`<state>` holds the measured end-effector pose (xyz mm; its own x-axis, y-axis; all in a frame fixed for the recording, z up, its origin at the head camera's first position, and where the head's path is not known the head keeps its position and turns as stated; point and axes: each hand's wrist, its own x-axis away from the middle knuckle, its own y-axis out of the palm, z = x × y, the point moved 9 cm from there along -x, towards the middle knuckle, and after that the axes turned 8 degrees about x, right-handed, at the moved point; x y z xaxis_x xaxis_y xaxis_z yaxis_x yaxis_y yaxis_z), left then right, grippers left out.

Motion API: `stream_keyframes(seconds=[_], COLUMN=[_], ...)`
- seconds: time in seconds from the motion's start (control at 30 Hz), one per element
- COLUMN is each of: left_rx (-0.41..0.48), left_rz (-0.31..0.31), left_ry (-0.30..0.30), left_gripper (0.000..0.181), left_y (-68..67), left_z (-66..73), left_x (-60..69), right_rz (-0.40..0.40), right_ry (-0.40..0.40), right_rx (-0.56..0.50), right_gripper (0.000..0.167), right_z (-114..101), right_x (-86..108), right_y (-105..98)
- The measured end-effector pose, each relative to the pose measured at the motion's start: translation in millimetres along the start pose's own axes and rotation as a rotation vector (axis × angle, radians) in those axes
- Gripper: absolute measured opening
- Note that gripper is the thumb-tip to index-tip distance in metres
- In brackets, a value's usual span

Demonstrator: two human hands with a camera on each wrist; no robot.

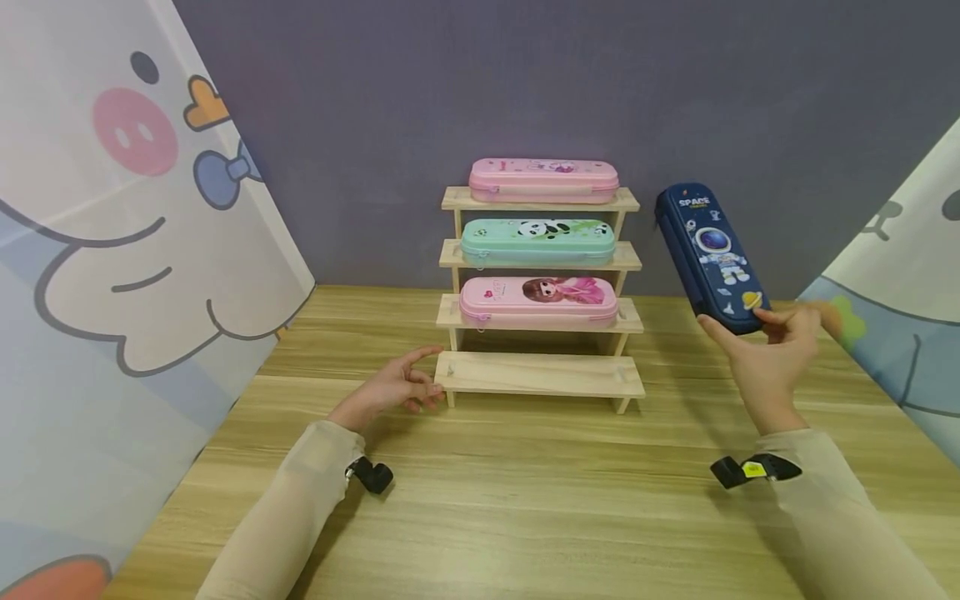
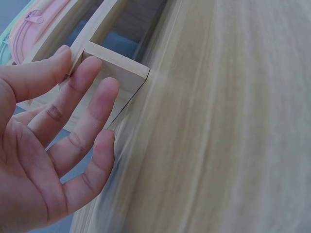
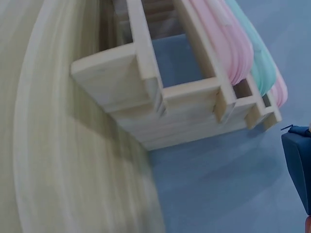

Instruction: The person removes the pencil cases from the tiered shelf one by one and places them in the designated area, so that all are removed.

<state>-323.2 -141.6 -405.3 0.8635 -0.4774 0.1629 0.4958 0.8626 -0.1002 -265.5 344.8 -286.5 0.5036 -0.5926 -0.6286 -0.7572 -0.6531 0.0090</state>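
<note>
Currently my right hand (image 1: 778, 360) pinches the navy pencil case (image 1: 712, 260) near its lower end, holding it tilted in the air right of the wooden stand (image 1: 630, 315). It looks light, stiff-shelled and perhaps slippery; gripping both long sides mid-length should steady it. My left hand (image 1: 388, 387) is loosely spread at the bottom shelf's (image 1: 536, 372) left end.

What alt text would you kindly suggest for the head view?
A person's right hand holds a navy astronaut case beside a stepped wooden rack, the left hand at its bottom step. Above it, going up, sit a pink girl-print case, a green panda case and another pink case.
</note>
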Motion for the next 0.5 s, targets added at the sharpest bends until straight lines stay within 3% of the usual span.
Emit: stream_keyframes(seconds=[0.23,0.5], left_rx=[-0.011,-0.007], left_rz=[0.006,0.007], left_ry=[-0.012,-0.016], left_gripper=[0.076,0.076], left_y=[-0.9,-1.2], left_z=[-1.9,-2.0], left_x=[-1.4,-1.9], right_rz=[0.002,-0.055], right_ry=[0.061,0.088], right_rx=[0.141,0.24], right_gripper=[0.044,0.044], right_z=[22.5,41.8], right_x=[2.9,7.8], right_y=[0.0,7.3])
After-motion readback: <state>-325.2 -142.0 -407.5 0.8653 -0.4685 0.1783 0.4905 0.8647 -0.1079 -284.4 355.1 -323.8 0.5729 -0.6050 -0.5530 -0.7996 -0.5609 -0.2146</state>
